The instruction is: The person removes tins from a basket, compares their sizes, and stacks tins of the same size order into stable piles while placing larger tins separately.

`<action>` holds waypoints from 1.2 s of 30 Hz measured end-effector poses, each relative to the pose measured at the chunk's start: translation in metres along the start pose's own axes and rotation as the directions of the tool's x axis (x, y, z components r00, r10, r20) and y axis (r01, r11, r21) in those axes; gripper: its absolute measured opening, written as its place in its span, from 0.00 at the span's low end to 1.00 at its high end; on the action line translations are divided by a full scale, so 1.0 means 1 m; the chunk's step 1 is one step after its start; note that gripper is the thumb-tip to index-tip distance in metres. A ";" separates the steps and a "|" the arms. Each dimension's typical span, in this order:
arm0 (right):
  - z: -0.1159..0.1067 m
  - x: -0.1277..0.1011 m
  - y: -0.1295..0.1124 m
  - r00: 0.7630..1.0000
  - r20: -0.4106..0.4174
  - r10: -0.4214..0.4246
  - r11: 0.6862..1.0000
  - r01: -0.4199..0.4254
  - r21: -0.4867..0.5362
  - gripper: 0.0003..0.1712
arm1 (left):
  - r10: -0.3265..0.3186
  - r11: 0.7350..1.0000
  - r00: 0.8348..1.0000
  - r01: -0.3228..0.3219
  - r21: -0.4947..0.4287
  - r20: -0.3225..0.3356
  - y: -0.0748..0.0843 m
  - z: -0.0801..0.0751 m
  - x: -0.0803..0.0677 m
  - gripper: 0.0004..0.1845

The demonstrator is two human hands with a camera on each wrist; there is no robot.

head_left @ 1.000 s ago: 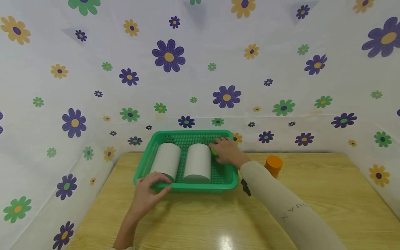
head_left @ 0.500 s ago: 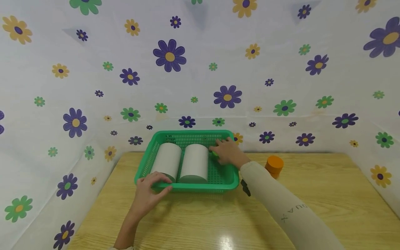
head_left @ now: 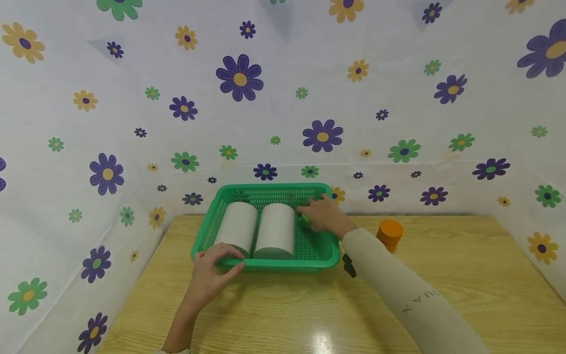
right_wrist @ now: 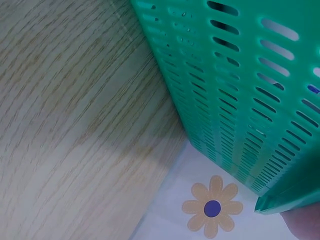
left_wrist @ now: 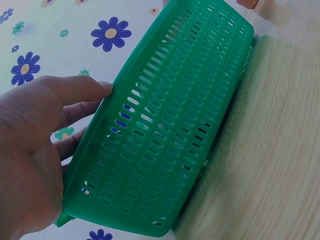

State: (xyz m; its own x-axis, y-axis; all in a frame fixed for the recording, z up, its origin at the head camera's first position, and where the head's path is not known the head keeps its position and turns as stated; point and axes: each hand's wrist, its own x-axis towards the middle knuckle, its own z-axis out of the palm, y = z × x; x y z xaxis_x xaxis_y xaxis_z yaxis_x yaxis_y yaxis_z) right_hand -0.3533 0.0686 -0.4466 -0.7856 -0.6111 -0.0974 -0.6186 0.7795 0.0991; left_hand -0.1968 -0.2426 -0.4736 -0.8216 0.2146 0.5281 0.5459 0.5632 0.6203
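Note:
A green slotted basket [head_left: 283,265] stands on the wooden table [head_left: 287,314] with two white cylinders lying side by side in it, one at the left [head_left: 236,227] and one at the right [head_left: 276,229]. My left hand [head_left: 212,269] grips the basket's front left rim, fingers over the edge and thumb below. The left wrist view shows this hand [left_wrist: 35,165] against the basket's outer wall [left_wrist: 175,125]. My right hand [head_left: 324,217] reaches into the basket's right back part, fingers curled over a small bright-green object [head_left: 302,218], mostly hidden. One fingertip [right_wrist: 302,226] shows beside the basket wall [right_wrist: 240,90].
An orange short cylinder [head_left: 389,233] stands on the table right of the basket, behind my right sleeve [head_left: 398,290]. Flower-print cloth [head_left: 283,98] walls the table at the back and both sides. Bare wood lies in front of the basket.
The right white cylinder has shifted left, closing the gap to the left one. Both hands stay in nearly the same places.

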 end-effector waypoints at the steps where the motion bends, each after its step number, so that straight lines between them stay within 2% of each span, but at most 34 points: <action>1: 0.001 0.000 0.000 1.000 -0.004 -0.003 1.000 0.003 0.007 0.23 | 0.001 1.000 1.000 -0.001 0.000 0.000 0.000 0.000 0.000 0.13; 5: 0.004 0.001 0.002 0.999 -0.043 -0.007 1.000 0.009 0.028 0.23 | 0.001 1.000 1.000 -0.001 0.002 0.000 0.001 0.000 0.000 0.13; 9: 0.003 -0.001 0.004 0.993 -0.115 0.005 0.998 0.003 0.066 0.23 | 0.002 1.000 1.000 -0.002 0.009 -0.002 0.003 0.000 0.002 0.13; 15: 0.000 -0.006 0.007 0.979 -0.204 0.010 0.982 0.029 0.186 0.23 | 0.002 1.000 1.000 -0.002 0.006 -0.001 0.003 0.001 0.003 0.12; 21: -0.003 -0.010 0.007 0.972 -0.236 0.002 0.944 0.077 0.322 0.23 | -0.012 1.000 1.000 0.012 0.017 -0.001 0.002 0.000 0.000 0.12; 27: -0.013 -0.020 0.006 0.957 -0.290 -0.020 0.922 0.130 0.365 0.23 | -0.005 1.000 1.000 0.005 0.017 0.000 0.003 0.001 -0.002 0.11; 36: -0.028 -0.039 0.005 0.959 -0.281 0.029 0.891 0.103 0.443 0.23 | 0.013 1.000 1.000 -0.013 0.014 -0.006 0.004 0.002 -0.001 0.12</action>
State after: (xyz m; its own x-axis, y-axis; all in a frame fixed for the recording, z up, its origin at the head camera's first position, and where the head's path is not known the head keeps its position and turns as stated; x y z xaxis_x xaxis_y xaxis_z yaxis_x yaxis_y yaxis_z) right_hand -0.3264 0.0924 -0.4148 -0.7756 -0.6026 0.1880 -0.6252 0.6923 -0.3603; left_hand -0.1946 -0.2391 -0.4727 -0.8136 0.2168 0.5395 0.5538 0.5719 0.6052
